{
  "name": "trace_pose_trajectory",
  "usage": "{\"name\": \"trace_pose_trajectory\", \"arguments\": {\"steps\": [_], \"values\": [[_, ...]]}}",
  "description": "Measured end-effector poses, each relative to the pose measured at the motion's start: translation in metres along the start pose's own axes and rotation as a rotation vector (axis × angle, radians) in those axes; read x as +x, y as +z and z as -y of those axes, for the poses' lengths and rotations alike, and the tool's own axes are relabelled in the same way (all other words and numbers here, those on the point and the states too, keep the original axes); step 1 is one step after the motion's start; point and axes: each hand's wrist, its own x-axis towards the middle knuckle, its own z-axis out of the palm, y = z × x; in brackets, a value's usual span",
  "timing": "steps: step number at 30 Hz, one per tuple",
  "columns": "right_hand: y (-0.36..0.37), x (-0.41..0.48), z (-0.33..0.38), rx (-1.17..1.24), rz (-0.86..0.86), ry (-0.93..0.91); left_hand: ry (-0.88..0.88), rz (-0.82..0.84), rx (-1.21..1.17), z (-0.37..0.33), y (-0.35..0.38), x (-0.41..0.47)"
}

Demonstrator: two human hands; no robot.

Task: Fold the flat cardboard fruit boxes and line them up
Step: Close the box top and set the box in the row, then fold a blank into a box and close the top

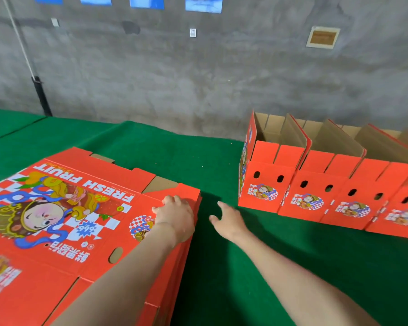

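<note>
A stack of flat red fruit boxes (64, 220) printed with "FRESH FRUIT" and a cartoon figure lies on the green table at the left. My left hand (174, 215) rests on the top sheet near its right edge, fingers bent over the cardboard. My right hand (226, 220) hovers open just right of the stack, above the cloth, holding nothing. At the right, several folded red boxes (327, 182) stand side by side in a row, their tops open and brown inside, with small handle holes in their fronts.
Green felt (198, 161) covers the table, with bare cloth between the stack and the row. A grey concrete wall (198, 78) rises behind the table. A black pole with a white rope (41, 95) leans at the far left.
</note>
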Motion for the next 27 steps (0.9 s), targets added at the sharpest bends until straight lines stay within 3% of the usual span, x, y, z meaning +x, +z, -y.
{"name": "trace_pose_trajectory", "arguments": {"steps": [5,7,9,11,15,20,23,27], "values": [[0.046,-0.066,0.031,0.403,0.079,0.033,0.176,-0.209,-0.533,0.053,0.028,-0.033],[0.049,-0.081,0.038,0.63,0.132,0.12,0.03,-0.277,-0.481,0.074,0.041,-0.051],[0.048,-0.093,0.047,0.82,0.185,0.185,-0.165,-0.222,-0.343,0.083,0.047,-0.068],[0.045,-0.098,0.057,0.897,0.188,0.199,-0.163,-0.164,-0.239,0.078,0.052,-0.085],[0.03,-0.11,0.073,1.055,0.07,0.371,-0.075,-0.157,-0.204,0.052,0.061,-0.113],[-0.003,-0.13,0.054,1.202,-0.18,0.561,0.09,-0.323,-0.503,0.023,0.042,-0.145],[-0.031,-0.149,0.025,1.209,-0.29,0.563,0.235,-0.456,-0.736,0.009,0.024,-0.161],[-0.082,-0.19,-0.023,1.241,-0.458,0.489,0.166,-0.555,-0.799,0.015,-0.005,-0.172]]}}
